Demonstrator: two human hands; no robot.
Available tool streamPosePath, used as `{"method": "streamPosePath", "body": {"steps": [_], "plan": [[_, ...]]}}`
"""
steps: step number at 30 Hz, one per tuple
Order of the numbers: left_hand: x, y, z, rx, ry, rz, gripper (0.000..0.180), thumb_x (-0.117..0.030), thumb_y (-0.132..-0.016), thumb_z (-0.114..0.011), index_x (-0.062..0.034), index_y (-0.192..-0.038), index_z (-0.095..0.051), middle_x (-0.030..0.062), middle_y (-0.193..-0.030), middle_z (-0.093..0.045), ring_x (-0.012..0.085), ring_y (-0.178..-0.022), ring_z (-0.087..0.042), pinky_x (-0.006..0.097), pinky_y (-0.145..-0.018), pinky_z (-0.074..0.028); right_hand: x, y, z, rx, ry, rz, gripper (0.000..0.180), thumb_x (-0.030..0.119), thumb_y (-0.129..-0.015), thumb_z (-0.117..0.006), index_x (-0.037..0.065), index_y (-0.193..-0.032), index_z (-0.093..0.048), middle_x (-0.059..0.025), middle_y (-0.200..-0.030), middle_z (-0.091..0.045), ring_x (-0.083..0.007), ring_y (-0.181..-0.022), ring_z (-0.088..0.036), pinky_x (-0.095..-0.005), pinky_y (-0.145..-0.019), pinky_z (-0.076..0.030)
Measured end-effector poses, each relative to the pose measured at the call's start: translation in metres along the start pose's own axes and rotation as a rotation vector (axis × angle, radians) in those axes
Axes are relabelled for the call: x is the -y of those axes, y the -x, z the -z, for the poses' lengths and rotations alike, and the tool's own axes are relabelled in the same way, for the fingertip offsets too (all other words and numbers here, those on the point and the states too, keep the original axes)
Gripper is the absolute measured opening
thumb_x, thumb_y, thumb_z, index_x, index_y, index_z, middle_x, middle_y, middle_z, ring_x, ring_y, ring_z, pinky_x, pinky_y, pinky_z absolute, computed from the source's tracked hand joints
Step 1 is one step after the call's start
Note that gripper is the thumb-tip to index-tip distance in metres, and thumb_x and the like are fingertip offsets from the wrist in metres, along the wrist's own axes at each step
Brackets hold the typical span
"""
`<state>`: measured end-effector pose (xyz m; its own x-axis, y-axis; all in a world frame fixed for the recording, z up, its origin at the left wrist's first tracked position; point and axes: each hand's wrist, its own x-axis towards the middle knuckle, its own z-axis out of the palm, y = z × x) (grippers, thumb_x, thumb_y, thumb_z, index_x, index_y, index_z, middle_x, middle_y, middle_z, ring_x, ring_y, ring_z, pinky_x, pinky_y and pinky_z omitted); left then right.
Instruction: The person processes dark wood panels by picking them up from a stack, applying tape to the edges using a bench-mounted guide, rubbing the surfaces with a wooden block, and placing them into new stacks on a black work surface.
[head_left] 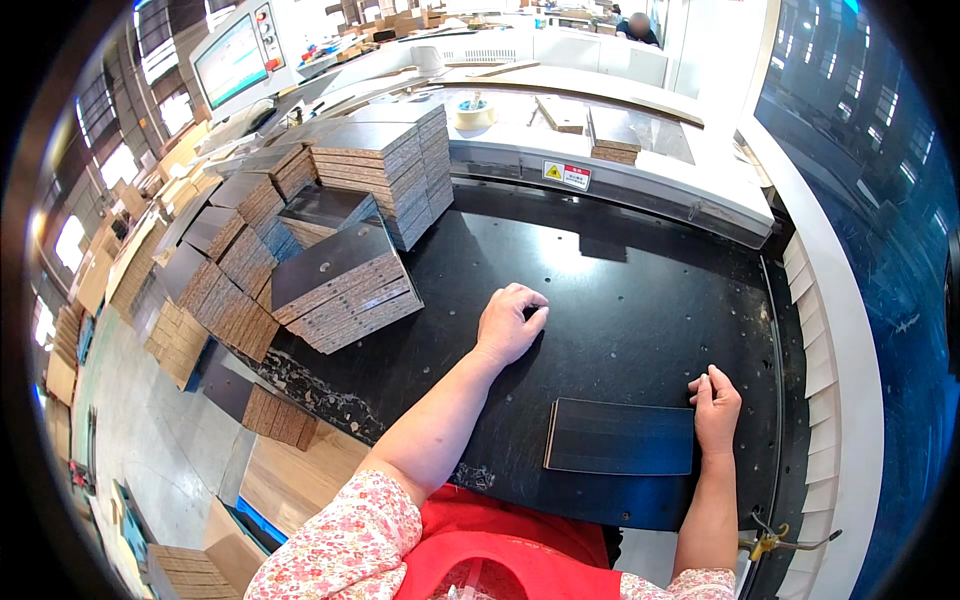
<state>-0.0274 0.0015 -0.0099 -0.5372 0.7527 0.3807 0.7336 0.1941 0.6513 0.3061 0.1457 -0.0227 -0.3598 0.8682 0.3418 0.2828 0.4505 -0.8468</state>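
A dark, flat rectangular board (620, 437) lies on the black machine table (590, 350) near its front edge. It may be a thin stack; its left edge shows a pale line. Beside the board's upper right corner is my right hand (716, 408), its fingers bent in close together. Whether the fingertips touch the corner I cannot tell. Farther forward, over the middle of the table, my left hand (510, 325) is loosely curled, with thumb and index tips near each other. Nothing shows in it. The nearest stack of drilled, dark-topped particleboard panels (350, 285) stands to its left.
More stacked panels (385, 165) line the table's left side. Behind the table runs a white machine beam (600, 185) with a tape roll (474, 112) and small boards (612, 135) on it. A control screen (232, 65) stands far left. A hook (770, 543) juts out at the right corner.
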Motion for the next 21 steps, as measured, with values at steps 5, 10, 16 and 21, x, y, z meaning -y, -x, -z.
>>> {"method": "streamPosePath", "body": {"steps": [5, 10, 16, 21], "plan": [[0.0003, -0.0002, -0.0020, -0.010, -0.009, -0.007, 0.011, -0.019, -0.084, -0.069, -0.0107, -0.091, -0.072, 0.0051, -0.102, -0.066, 0.0262, -0.102, -0.060, 0.038, -0.092, -0.049, -0.0008, 0.0002, 0.0005, -0.002, 0.003, 0.008, 0.027, 0.006, -0.097, -0.057, -0.006, -0.119, -0.064, -0.0084, -0.079, -0.070, -0.0108, -0.062, -0.060, -0.0262, -0.059, -0.050], [-0.0015, -0.0003, -0.0004, 0.004, 0.000, 0.011, 0.012, -0.019, -0.083, -0.069, -0.0108, -0.091, -0.072, 0.0051, -0.103, -0.066, 0.0261, -0.103, -0.060, 0.038, -0.092, -0.049, 0.0025, -0.0004, 0.0012, 0.002, 0.017, 0.012, 0.026, 0.006, -0.097, -0.057, -0.006, -0.119, -0.064, -0.0084, -0.079, -0.069, -0.0109, -0.061, -0.060, -0.0263, -0.059, -0.050], [0.0026, -0.0002, -0.0031, -0.008, -0.002, -0.008, 0.012, -0.019, -0.084, -0.069, -0.0108, -0.092, -0.073, 0.0057, -0.103, -0.066, 0.0261, -0.104, -0.060, 0.039, -0.092, -0.049, -0.0003, 0.0001, 0.0006, -0.006, 0.020, 0.021, 0.027, 0.006, -0.097, -0.056, -0.007, -0.119, -0.064, -0.0083, -0.079, -0.069, -0.0106, -0.062, -0.060, -0.0261, -0.059, -0.050], [-0.0008, 0.0009, -0.0005, -0.003, -0.010, -0.005, 0.013, -0.019, -0.085, -0.069, -0.0089, -0.094, -0.071, 0.0056, -0.100, -0.066, 0.0251, -0.102, -0.061, 0.037, -0.091, -0.049, 0.0027, -0.0002, -0.0001, -0.006, 0.015, -0.016, 0.028, 0.007, -0.098, -0.056, -0.007, -0.121, -0.063, -0.0081, -0.080, -0.069, -0.0101, -0.062, -0.059, -0.0258, -0.059, -0.050]]}}
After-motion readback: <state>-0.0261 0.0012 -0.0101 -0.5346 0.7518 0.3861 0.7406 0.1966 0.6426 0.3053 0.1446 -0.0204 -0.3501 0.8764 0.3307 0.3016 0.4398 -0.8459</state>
